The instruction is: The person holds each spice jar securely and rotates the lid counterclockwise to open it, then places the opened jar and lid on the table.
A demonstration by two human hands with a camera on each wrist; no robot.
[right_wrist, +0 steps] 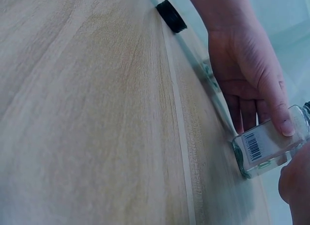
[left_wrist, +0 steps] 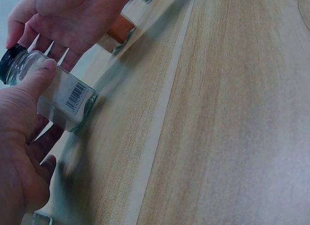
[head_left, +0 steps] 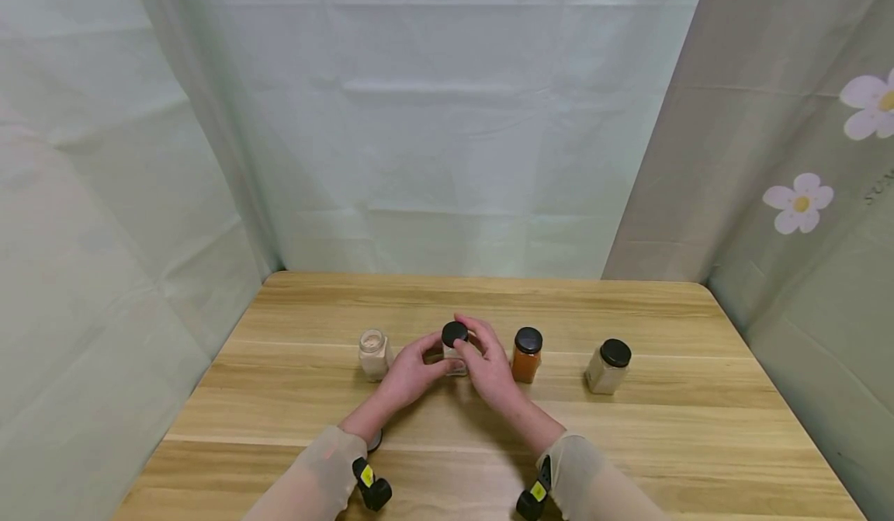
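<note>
My left hand [head_left: 410,367] holds the glass body of a square spice jar [left_wrist: 60,96], its thumb across the side that bears a barcode label. At the top of this jar my right hand [head_left: 490,366] grips the black lid [head_left: 455,332] between thumb and fingers. Pale contents show through the glass. Whether the jar's base touches the table I cannot tell. Just left of my left hand stands a lidless jar [head_left: 374,356] of pale powder. A loose black lid [right_wrist: 171,16] lies on the table, partly hidden by my left wrist in the head view.
Right of my right hand stands a black-lidded jar of orange spice [head_left: 527,359]. Farther right is another black-lidded jar [head_left: 606,371] with pale contents. All are on a wooden table [head_left: 698,443] with pale curtains [head_left: 447,156] behind and at the sides.
</note>
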